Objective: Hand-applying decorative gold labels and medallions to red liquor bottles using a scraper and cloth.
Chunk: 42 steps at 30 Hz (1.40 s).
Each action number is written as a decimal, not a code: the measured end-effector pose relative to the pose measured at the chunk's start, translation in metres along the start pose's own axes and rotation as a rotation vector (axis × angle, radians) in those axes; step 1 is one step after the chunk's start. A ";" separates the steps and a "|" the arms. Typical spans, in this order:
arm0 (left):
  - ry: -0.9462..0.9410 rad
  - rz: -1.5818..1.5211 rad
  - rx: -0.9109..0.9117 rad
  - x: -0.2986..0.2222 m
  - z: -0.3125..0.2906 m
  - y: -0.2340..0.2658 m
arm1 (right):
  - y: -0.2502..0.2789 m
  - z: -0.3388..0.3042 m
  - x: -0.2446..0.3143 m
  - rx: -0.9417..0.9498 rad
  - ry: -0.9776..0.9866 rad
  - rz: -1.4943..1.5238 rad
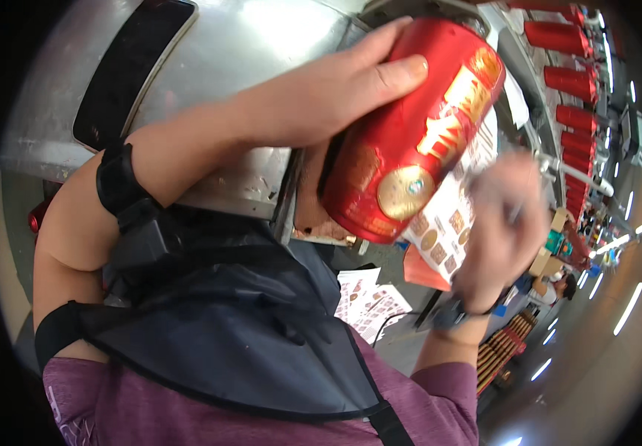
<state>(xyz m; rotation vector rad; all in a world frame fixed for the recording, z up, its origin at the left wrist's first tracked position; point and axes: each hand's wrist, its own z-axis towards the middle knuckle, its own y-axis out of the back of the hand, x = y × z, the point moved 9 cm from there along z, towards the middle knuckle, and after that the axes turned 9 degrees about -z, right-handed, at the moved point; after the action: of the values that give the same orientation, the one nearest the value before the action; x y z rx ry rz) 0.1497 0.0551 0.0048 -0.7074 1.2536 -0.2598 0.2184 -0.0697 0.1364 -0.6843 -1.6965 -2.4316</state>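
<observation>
A glossy red canister point(380, 134) with gold stickers and a round gold emblem on its side is held tilted in front of me. My left hand point(350, 89) grips it from the left near its upper end, thumb on the side facing me and the other fingers mostly hidden behind. To the right of the canister, apart from it, is my right hand point(507, 223), smeared by motion with its fingers seemingly bent. Whether anything is between them does not show. Behind that hand and the canister lies a white sheet of gold and brown stickers point(437, 245).
A dark phone point(133, 70) rests on the metal worktop point(224, 59) at upper left. More sticker sheets point(371, 306) lie lower down by my apron point(261, 349). Several red canisters point(559, 37) stand in a row at far right. Another person point(551, 288) is farther off.
</observation>
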 end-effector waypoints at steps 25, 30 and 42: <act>-0.122 0.059 -0.069 -0.004 -0.006 0.006 | 0.001 0.008 0.047 -0.033 0.276 -0.369; -0.105 0.100 -0.094 -0.005 -0.008 0.008 | 0.003 0.011 0.043 -0.013 0.219 -0.397; -0.146 0.119 -0.122 -0.004 -0.008 0.010 | 0.000 0.011 0.049 0.020 0.293 -0.427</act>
<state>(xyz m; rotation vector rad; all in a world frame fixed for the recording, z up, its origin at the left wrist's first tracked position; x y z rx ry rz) 0.1391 0.0624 0.0011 -0.7396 1.1741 -0.0331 0.1780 -0.0516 0.1597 0.0541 -1.8889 -2.6042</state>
